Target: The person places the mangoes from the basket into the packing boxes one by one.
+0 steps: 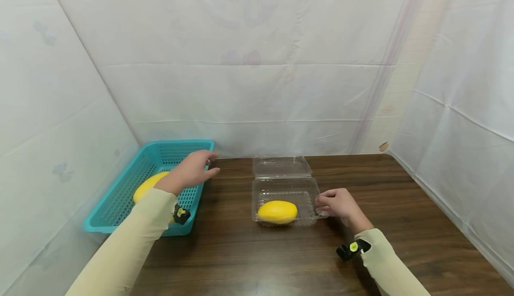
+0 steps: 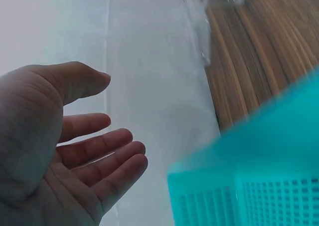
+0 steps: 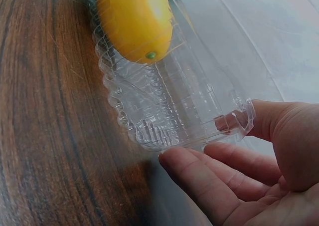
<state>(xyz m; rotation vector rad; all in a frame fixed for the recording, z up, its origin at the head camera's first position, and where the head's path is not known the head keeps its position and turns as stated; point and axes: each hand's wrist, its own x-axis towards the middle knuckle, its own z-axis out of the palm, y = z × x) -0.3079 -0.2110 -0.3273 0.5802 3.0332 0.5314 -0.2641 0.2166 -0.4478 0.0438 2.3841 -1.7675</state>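
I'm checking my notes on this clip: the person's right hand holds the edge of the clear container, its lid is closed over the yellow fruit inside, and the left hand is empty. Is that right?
Not quite: the lid is open, folded back towards the wall, as the head view shows. The right hand does hold the clear container's edge, the yellow fruit is inside, and the left hand is empty.

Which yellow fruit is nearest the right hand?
The yellow fruit in the clear container, whose edge the right hand holds; the fruit in the turquoise basket lies farther away, partly hidden by the left arm.
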